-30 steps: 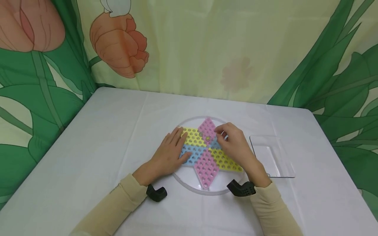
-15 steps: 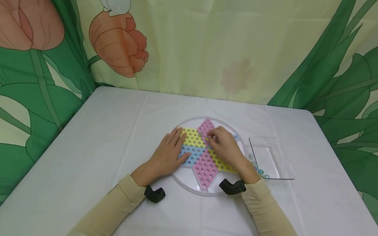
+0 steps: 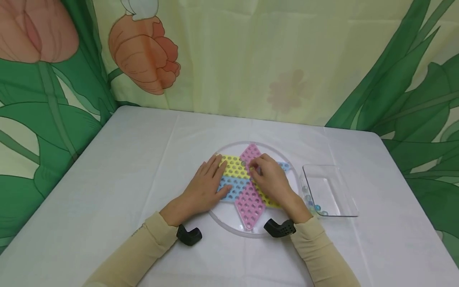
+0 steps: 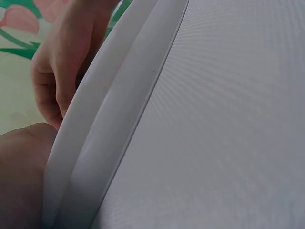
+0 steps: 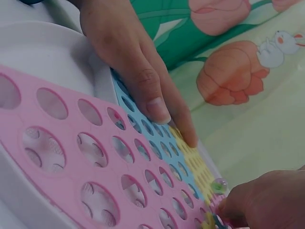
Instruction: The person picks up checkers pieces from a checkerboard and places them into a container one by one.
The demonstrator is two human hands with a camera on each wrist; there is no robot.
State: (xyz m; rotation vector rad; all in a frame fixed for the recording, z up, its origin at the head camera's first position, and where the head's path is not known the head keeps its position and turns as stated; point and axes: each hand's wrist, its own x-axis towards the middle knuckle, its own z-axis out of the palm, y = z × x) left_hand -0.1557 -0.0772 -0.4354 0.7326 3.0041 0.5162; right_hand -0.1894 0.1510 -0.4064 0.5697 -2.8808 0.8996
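Note:
A star-shaped Chinese checkers board (image 3: 250, 203) in pink, yellow and blue lies within a round, pale rim. My left hand (image 3: 204, 187) rests flat on its left side, fingers spread over the yellow and blue parts. My right hand (image 3: 274, 177) is at the upper middle of the star, its thumb and forefinger pinching a marble that they mostly hide. Beside those fingertips a clear and green marble (image 5: 219, 185) sits in a hole, seen in the right wrist view. The left wrist view mostly shows the board's white side (image 4: 119, 114).
To the right of the board stands a clear square tray (image 3: 338, 191). Several glass marbles (image 3: 317, 207) lie along its left side. A white cloth (image 3: 143, 159) covers the table, and a flowered curtain (image 3: 229, 59) hangs behind it.
My right hand has moved left and slightly down, from the upper right part of the star to the marble near the middle. The left hand has stayed put.

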